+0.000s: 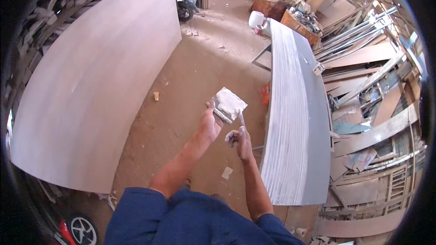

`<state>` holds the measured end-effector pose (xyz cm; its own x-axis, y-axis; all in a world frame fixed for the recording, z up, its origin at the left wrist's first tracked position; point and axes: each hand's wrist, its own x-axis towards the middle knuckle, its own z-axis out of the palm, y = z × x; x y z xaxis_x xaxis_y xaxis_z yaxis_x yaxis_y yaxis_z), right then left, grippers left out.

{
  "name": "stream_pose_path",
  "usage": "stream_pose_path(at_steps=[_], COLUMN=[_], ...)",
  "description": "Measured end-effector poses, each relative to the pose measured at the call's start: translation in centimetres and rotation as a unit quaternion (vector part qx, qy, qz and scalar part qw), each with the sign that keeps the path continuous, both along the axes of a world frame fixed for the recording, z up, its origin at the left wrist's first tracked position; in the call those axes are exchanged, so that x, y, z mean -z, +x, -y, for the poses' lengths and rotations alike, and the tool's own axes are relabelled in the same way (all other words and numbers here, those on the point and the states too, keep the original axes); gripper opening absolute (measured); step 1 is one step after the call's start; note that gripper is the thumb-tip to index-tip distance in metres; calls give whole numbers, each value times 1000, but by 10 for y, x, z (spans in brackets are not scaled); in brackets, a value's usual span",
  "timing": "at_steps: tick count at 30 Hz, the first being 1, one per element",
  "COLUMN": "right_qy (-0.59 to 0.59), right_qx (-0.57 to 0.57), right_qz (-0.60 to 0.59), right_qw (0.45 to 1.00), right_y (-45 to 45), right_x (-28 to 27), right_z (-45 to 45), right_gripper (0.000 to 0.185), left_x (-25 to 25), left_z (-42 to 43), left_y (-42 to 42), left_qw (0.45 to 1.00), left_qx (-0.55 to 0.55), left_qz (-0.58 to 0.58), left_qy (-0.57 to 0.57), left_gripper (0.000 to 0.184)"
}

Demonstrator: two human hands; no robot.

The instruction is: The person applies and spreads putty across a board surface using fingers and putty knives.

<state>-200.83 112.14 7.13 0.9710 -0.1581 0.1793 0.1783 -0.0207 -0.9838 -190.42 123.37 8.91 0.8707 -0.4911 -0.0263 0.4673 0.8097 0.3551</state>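
Note:
My left hand (210, 124) is closed around the near-left side of a small flat board (223, 117), held up in front of me. A thick layer of white putty (230, 101) covers much of its top. My right hand (243, 143) is just right of the board, with its index finger stretched out to the putty's near-right corner. The other fingers of that hand are loosely curled, with white smears on them. I see no tool in it. To the right lies a long grey panel (313, 131) with a wide band of white streaks (286, 118) along its left part.
A large pale curved panel (100, 81) stands at left. A white container (256, 19) sits by the grey panel's far end. Scrap boards and strips (372, 122) crowd the right side. A motorbike (185, 4) is at the back; a wheel (83, 231) shows at lower left.

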Motion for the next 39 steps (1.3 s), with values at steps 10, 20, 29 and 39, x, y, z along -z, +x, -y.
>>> stream_pose_path(at_steps=[10, 20, 29, 39], right_qy=[-500, -403, -479, -520], right_qx=[110, 172, 179, 318], right_qz=[89, 169, 236, 184], right_qw=[854, 883, 826, 771], right_y=[16, 151, 328, 548], right_x=[37, 268, 439, 586], right_z=[47, 159, 262, 378], right_gripper=[66, 60, 68, 82], left_x=[63, 293, 468, 596], left_z=[31, 121, 232, 378], left_y=[28, 177, 362, 549], left_qw=[997, 989, 982, 972], left_qx=[-61, -36, 1, 80], left_qz=[-21, 144, 176, 182], left_qy=[46, -3, -76, -127], left_gripper=[43, 42, 44, 43])
